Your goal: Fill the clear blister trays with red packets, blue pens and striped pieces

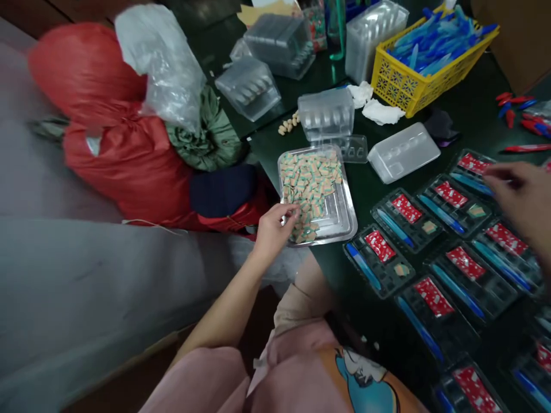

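My left hand (pixel 275 226) reaches into a clear plastic tray (pixel 346 215) heaped with small orange-and-green erasers (pixel 310 183); its fingers are curled among them in a pinch at the tray's near left edge. My right hand (pixel 523 198) hovers blurred over the far right of several black blister trays (pixel 402 238), each holding a blue pen, a red-and-white packet and, in some, an eraser. Whether the right hand holds anything is hidden by blur.
A yellow basket (pixel 398 86) of blue pens stands at the back. Stacks of clear plastic lids (pixel 325 112) and a single lid (pixel 402 152) lie behind the trays. Red sacks (pixel 116 149) and a green bundle sit left of the dark table. Loose red pens (pixel 523 112) lie far right.
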`<state>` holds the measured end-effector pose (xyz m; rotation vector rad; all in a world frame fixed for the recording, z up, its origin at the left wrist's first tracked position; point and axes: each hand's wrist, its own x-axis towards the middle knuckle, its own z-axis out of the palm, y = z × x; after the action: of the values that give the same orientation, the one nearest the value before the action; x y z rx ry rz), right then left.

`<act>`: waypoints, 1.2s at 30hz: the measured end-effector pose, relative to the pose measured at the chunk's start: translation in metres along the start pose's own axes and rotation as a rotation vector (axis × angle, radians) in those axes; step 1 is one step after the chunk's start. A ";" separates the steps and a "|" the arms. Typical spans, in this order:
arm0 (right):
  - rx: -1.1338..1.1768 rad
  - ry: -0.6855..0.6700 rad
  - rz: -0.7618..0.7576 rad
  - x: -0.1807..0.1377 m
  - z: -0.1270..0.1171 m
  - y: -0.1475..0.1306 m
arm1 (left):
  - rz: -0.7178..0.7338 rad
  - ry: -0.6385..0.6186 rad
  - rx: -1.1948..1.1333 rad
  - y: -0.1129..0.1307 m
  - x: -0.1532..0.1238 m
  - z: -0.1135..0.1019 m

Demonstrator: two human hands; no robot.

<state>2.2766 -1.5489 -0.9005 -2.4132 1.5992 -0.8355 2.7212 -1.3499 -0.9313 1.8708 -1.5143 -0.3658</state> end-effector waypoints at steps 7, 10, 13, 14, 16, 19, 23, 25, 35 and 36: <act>0.175 -0.537 -0.450 -0.028 0.080 -0.191 | 0.110 -0.045 0.307 -0.027 -0.012 -0.008; 0.060 -0.598 -0.432 -0.030 0.110 -0.226 | 0.122 -0.116 0.395 -0.032 0.001 -0.001; -0.029 -0.608 -0.352 -0.025 0.131 -0.241 | 0.122 -0.173 0.393 -0.033 0.010 0.007; -0.053 -0.605 -0.319 -0.023 0.136 -0.245 | 0.123 -0.176 0.381 -0.033 0.012 0.009; -0.087 -0.591 -0.261 -0.019 0.146 -0.252 | 0.145 -0.177 0.341 -0.031 0.012 0.015; -0.112 -0.571 -0.235 -0.018 0.159 -0.260 | 0.186 -0.199 0.274 -0.026 0.008 0.022; -0.159 -0.570 -0.199 -0.019 0.164 -0.257 | 0.224 -0.239 0.123 -0.022 0.001 0.025; -0.183 -0.577 -0.171 -0.020 0.161 -0.252 | 0.247 -0.205 0.018 -0.026 0.001 0.020; -0.130 -0.493 -0.125 -0.027 0.161 -0.241 | 0.134 0.009 0.133 -0.060 0.051 0.010; -0.118 -0.485 -0.119 -0.028 0.162 -0.240 | 0.145 -0.014 0.132 -0.057 0.053 0.014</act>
<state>2.5459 -1.4521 -0.9520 -2.5462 1.3562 -0.1421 2.7703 -1.3995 -0.9686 1.8473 -1.7077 -0.2171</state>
